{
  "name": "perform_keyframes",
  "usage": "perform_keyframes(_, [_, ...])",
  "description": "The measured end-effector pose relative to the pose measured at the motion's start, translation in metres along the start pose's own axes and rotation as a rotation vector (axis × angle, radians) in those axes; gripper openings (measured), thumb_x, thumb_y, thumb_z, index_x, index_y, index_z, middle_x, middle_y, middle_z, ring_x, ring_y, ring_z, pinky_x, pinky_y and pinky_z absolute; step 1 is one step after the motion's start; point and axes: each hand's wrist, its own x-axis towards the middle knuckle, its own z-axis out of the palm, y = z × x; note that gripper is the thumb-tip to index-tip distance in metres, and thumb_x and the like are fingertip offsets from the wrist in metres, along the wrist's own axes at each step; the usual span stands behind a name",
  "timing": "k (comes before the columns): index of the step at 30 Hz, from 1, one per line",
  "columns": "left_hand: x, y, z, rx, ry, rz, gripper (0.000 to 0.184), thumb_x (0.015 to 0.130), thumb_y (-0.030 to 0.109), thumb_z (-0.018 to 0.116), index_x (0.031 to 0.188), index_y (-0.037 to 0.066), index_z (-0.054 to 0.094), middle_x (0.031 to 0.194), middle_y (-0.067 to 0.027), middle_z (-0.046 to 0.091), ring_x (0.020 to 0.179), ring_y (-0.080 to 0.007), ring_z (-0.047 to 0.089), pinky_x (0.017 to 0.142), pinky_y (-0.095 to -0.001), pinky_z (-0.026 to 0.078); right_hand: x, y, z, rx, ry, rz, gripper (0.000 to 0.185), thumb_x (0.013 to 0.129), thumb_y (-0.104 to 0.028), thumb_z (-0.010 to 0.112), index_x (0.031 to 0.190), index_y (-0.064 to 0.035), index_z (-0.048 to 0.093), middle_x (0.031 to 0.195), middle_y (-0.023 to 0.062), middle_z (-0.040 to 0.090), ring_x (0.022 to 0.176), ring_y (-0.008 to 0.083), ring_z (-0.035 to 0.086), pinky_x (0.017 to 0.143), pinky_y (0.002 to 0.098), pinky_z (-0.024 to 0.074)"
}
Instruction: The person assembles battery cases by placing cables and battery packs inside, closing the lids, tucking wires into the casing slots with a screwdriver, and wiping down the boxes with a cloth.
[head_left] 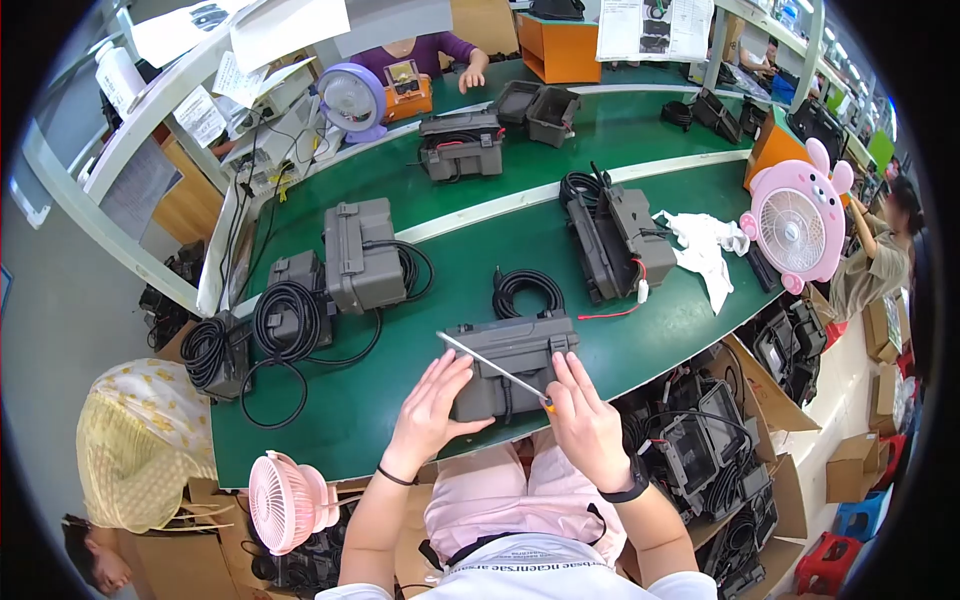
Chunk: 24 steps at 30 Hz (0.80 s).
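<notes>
a dark grey, ridged case (pixel 520 333) is lying closed on the green table (pixel 455 275), its latch showing at the front, a black cable coil (pixel 527 291) sitting behind. lettering is running across the white shirt (pixel 525 582), too distorted to read surely. the right hand (pixel 584 424) is grasping a thin rod (pixel 495 367) slanting over the case; the left hand (pixel 432 408) is spreading open, gripping nothing, at the case's left side

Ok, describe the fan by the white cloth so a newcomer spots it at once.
Find the green table and go to its right edge, just past the white cloth. A round pink fan stands there. Unlike the small pink fan at the near left corner and the purple fan at the back, it has rabbit ears on top.
</notes>
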Motion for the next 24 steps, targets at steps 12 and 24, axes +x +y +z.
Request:
perform_keyframes(12, [-0.008,0.009,0.000,0.125,0.008,0.031,0.074,0.063,0.024,0.092,0.126,0.006,0.057,0.130,-0.0107,0.066,0.126,-0.0411,0.057,0.106,-0.0522,0.047,-0.014,0.017,0.020,0.708,0.096,0.212,0.020,0.090,0.003,0.063,0.105,-0.0014,0.050,0.137,0.0243,0.059,0.135,0.0408,0.051,0.108,0.0417,0.0413])
perform_keyframes(24, [0.085,0.029,0.025,0.234,-0.311,0.102,0.060,0.081,0.026,0.074,0.139,0.020,0.057,0.134,-0.0150,0.056,0.114,-0.0346,0.060,0.100,-0.0474,0.048,-0.024,0.018,0.004,0.622,0.144,0.287,0.025,0.088,0.002,0.068,0.109,-0.0011,0.054,0.126,0.0194,0.066,0.131,0.0414,0.054,0.102,0.0431,0.0466])
